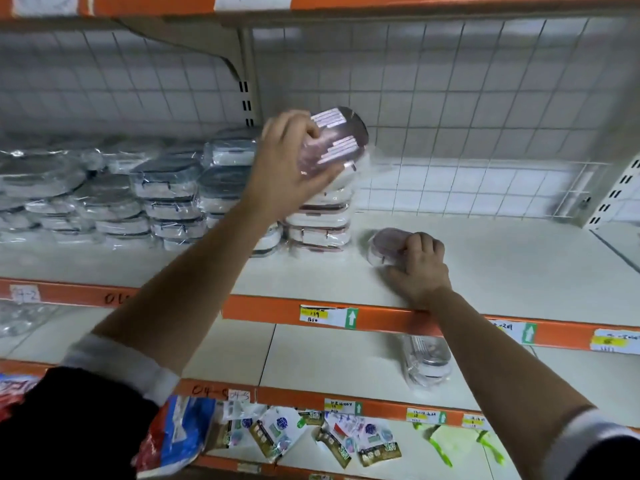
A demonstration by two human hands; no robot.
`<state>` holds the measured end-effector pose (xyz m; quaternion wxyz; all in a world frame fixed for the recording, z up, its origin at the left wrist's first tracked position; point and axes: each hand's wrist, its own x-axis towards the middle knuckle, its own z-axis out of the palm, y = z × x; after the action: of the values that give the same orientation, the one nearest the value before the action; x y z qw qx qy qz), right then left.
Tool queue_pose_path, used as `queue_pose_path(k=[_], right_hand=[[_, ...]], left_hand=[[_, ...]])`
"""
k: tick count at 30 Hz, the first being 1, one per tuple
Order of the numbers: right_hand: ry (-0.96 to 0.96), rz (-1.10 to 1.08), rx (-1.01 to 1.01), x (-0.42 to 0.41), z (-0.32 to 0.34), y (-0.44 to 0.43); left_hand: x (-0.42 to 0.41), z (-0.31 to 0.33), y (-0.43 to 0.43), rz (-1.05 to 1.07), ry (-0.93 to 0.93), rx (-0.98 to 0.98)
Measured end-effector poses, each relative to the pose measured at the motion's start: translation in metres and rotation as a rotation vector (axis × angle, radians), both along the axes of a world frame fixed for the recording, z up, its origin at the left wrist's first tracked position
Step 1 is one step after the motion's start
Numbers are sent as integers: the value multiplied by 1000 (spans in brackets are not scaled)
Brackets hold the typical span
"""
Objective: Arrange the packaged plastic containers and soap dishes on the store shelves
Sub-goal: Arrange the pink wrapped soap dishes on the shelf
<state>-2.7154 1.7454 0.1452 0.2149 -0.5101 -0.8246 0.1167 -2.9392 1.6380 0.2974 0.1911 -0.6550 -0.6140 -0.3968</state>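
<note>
The left hand (287,171) is gripping a wrapped pink container (334,143), with fingers curled over its upper edge and the thumb beneath, holding it tilted in the air just above the stack of pink-trimmed containers (318,225) that is sitting on the middle shelf (502,258). The right hand (420,268) is resting on that same shelf to the right of the stack, its fingers curling over a second pink container (384,245) and clasping it; this one is lying flat on the shelf board, near the stack but apart from it. To the left of the pink stack, stacks of grey-lidded containers (166,195) in clear film are filling the shelf, standing close beside one another and reaching back to the wire grid panel (450,98). The orange shelf edge (270,308) is carrying a yellow price label (313,314) under the right forearm. On the lower shelf (329,358), a clear-wrapped pack (427,362) is lying alone — its contents are too blurred to tell. Below that, small printed packets (277,434) are hanging in a row.
</note>
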Motion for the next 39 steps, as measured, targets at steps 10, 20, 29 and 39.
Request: queue_pose_path(k=[10,20,29,39], right_hand=[[50,8,91,2,-17,6],[46,19,141,1,-18,9],[140,6,84,0,-20,12],[136,-24,29,3,-17,13]], left_hand=[[-50,69,94,44,-223,-295],[-98,73,140,70,74,-618],[-76,55,134,153,156,-410],[-41,28,88,293,111,-228]])
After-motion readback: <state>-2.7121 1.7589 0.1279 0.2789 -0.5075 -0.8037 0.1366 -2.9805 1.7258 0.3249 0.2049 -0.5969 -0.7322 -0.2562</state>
